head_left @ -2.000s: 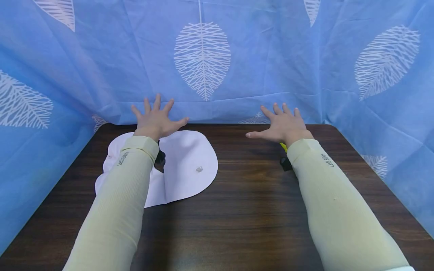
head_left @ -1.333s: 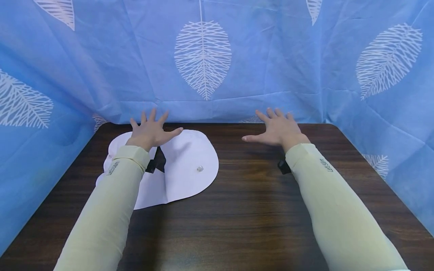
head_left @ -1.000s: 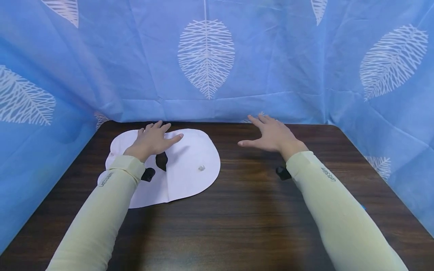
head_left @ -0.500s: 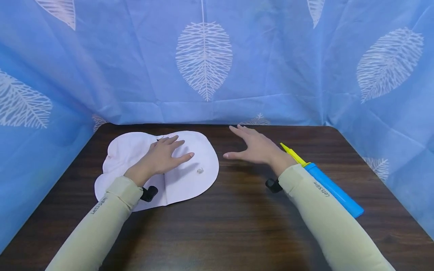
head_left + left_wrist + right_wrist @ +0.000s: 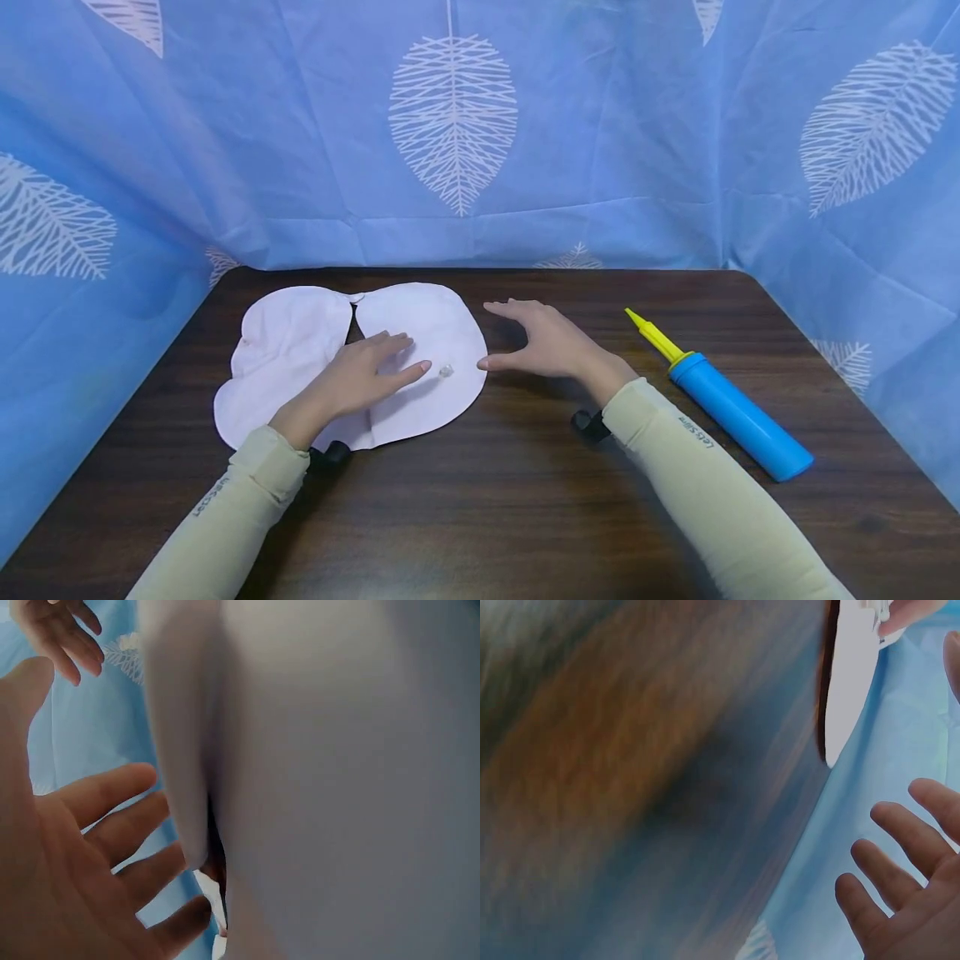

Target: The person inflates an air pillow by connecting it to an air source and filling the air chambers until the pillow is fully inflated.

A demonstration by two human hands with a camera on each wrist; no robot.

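Flat white deflated balloon (image 5: pixel 300 350): on the dark wooden table (image 5: pixel 480 500), left half, two lobes, small clear valve (image 5: pixel 446 371) on the right lobe.
Your left hand (image 5: pixel 360 379): fingers straight, lying flat on the balloon, tips just beside the valve.
Your right hand (image 5: pixel 551 346): spread wide, holding nothing, thumb tip at the balloon's right edge.
Blue cylindrical hand pump with yellow nozzle (image 5: pixel 723 404): lying right of your right hand, untouched.

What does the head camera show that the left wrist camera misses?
Only the head view shows the blue pump with its yellow nozzle, the dark wooden table and both sleeves. Only the left wrist view shows the left hand's palm side, close up. Both show the flat white inflatable, the right hand and the blue leaf-print cloth.
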